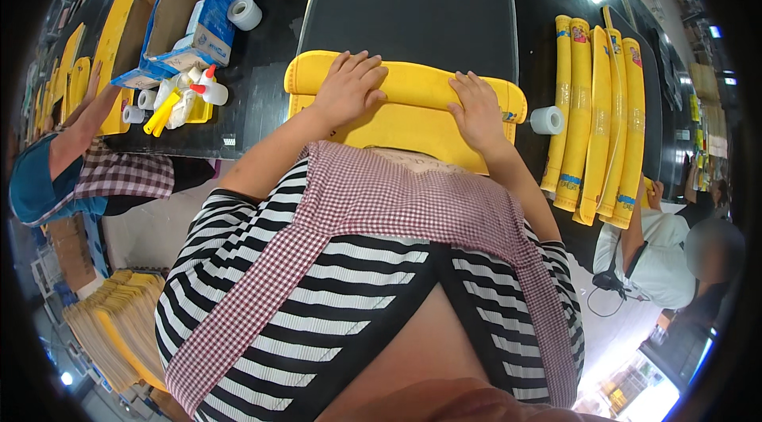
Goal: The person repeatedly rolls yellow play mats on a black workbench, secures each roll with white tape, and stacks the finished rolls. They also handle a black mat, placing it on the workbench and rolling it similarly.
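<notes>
A yellow mat with a black face (pixel 409 5) lies lengthwise on the dark table in front of me. Its near end is turned over into a yellow roll (pixel 417 87) that spans the mat's width. My left hand (pixel 348 89) rests flat on the left part of this roll, fingers stretched out and a little apart. On the right part lies my right hand (pixel 478 111), its fingers extended over the roll and the thumb apart. Neither hand grips anything. Between the roll and my checked apron, more yellow mat surface (pixel 413 130) shows.
Just right of the mat stands a white tape roll (pixel 546 120), beside several finished yellow rolls (pixel 597 117). At left are a blue cardboard box (pixel 186 17), another tape roll (pixel 244 13) and a red-tipped white bottle (pixel 213 92). Co-workers stand at both sides.
</notes>
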Available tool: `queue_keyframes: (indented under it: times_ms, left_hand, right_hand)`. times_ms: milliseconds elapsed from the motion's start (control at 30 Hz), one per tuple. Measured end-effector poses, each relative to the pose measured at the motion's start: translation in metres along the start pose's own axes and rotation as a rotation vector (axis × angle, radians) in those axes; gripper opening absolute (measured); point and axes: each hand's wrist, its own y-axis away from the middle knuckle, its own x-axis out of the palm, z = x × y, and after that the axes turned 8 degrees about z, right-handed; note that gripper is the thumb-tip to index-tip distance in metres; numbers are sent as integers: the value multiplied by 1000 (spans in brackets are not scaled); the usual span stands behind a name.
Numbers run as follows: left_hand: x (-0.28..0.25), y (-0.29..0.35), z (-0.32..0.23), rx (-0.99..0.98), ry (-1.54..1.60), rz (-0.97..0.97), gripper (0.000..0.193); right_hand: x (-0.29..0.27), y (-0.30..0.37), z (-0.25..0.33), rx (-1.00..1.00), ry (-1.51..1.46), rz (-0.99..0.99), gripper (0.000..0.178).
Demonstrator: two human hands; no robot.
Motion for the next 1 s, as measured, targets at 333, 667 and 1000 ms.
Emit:
queue_keyframes:
  times_ms: [333, 667, 1000]
  left_hand:
    - [-4, 43, -39, -215, 270, 49, 50]
    - [-11, 54, -55, -268, 254, -5, 44]
    - [-13, 49, -63, -286, 312, 113, 33]
  right_hand:
    - [16, 38, 20, -29, -100, -19, 43]
    - [16, 45, 32, -11, -52, -16, 40]
    - [20, 43, 34, -59, -210, -34, 43]
